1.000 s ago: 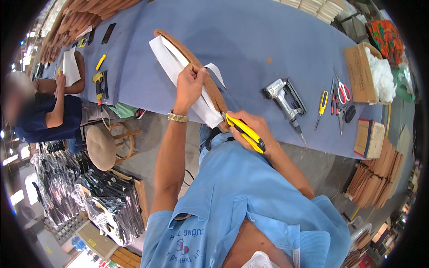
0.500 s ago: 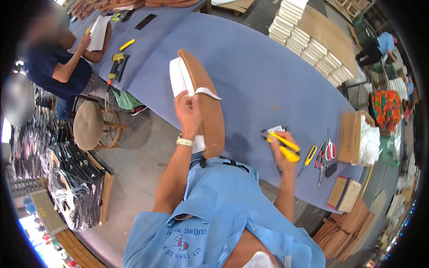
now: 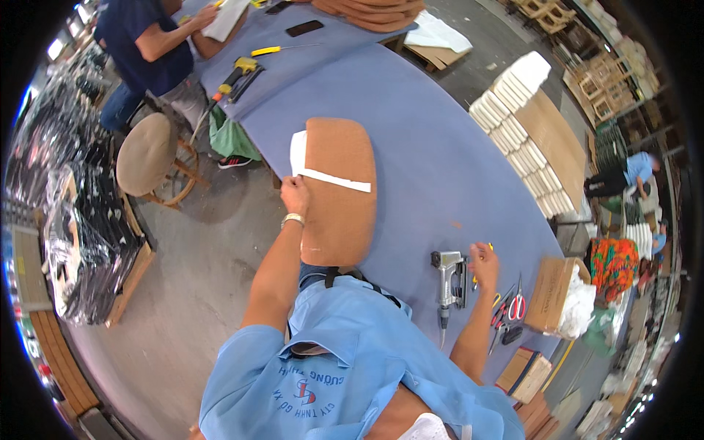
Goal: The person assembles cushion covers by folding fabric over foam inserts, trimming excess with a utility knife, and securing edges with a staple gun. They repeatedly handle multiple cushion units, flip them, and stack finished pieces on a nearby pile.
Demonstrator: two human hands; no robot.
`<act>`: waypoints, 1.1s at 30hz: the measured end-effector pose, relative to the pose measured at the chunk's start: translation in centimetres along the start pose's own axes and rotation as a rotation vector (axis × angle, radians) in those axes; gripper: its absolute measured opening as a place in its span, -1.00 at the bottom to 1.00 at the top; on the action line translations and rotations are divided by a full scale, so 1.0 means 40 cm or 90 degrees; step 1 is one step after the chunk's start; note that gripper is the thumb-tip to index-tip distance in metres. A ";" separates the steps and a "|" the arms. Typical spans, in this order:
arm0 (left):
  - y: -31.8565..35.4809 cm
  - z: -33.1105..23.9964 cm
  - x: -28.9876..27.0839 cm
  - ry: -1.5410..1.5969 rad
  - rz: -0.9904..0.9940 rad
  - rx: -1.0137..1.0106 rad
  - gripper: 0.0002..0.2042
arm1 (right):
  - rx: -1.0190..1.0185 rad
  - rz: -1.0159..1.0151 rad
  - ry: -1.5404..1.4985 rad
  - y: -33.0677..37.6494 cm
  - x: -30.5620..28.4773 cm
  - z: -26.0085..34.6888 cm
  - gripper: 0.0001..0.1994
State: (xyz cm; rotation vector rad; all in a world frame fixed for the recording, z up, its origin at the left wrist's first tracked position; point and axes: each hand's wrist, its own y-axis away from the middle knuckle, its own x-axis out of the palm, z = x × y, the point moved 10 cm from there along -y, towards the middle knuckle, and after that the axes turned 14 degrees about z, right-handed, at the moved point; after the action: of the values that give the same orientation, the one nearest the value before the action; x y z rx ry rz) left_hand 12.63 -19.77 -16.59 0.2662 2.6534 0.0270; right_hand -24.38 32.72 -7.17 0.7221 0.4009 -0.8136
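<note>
brown cardboard box (image 3: 548, 295) of white fluff (image 3: 576, 308), four o'clock; brown fabric pad (image 3: 342, 220), lengthwise twelve-to-six, pinched by left hand (image 3: 295, 194); right hand (image 3: 482, 262) unclear.

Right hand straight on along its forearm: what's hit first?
Right hand: probably the stack of white slabs beyond the far edge of the blue table; depth and hand height are unclear.

The right hand (image 3: 482, 264) blurs around something yellow (image 3: 490, 247) (too hidden to name) as the frame's top edge crops a co-worker (image 3: 139, 44) in dark blue and a stack of brown pieces (image 3: 370, 13).
</note>
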 end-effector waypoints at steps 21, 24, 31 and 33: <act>0.254 0.052 -0.402 0.173 0.432 0.076 -0.77 | -0.243 0.066 0.203 0.271 0.857 0.408 -0.43; 0.306 0.109 -0.574 0.076 0.486 0.097 -0.82 | -0.388 0.184 -0.028 0.423 0.983 0.614 -0.41; 0.292 0.240 -0.840 0.408 0.361 -0.013 -0.81 | -0.164 0.876 -0.358 0.707 1.581 0.715 -0.56; 0.302 0.293 -0.910 0.419 0.319 -0.086 -0.80 | -0.085 0.942 -0.391 0.753 1.654 0.663 -0.68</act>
State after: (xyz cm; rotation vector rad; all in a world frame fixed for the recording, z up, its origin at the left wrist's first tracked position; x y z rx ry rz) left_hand 51.88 -15.23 -9.76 1.0181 3.1164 0.5347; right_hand 42.21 -6.07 -14.24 0.4270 -0.6229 0.4239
